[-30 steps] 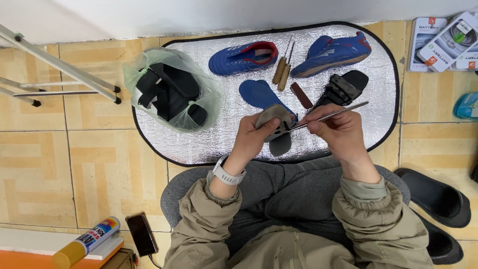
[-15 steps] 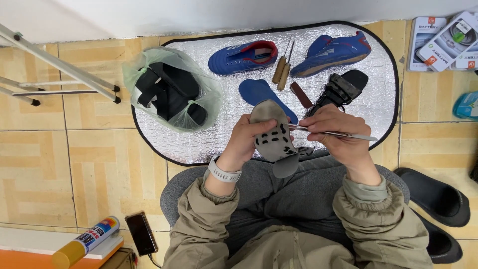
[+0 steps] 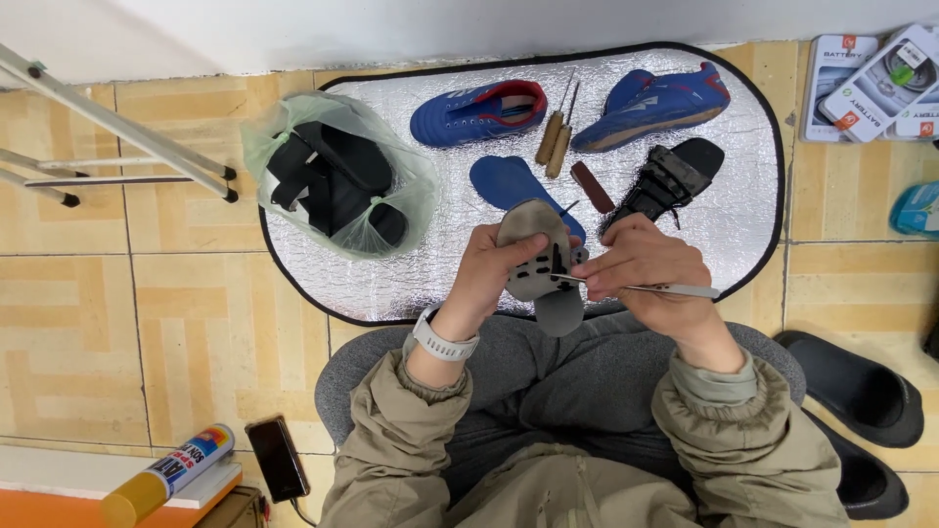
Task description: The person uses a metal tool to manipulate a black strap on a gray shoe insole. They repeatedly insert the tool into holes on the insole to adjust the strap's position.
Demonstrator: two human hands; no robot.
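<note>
Left hand (image 3: 489, 269) clamped around a grey sandal sole (image 3: 540, 264), underside turned up toward the camera, lifted above the lap. Right hand (image 3: 646, 269) pinching a slim metal tool (image 3: 650, 288), tip now pressed against the slotted middle of the sole. Changed from 1 second ago: sole then lying flatter and lower with the tool laid across it; now rotated upright and raised, tool point brought in at the strap slots — looks like work on the strap fixing has begun, judging by that contact. Just beyond the hands, on the silver mat (image 3: 753, 210): a blue insole (image 3: 509, 181), partly hidden behind the sole, and a black strappy sandal (image 3: 670, 176) just past the right knuckles. Farther out, 2 blue shoes (image 3: 479, 112) (image 3: 650, 103) with 2 wooden-handled awls (image 3: 555, 142) between them. Off to the left of the left hand, a green bag of black sandals (image 3: 333, 176). Near the left elbow, a phone (image 3: 279, 460) and a yellow-capped tube (image 3: 161, 479).
</note>
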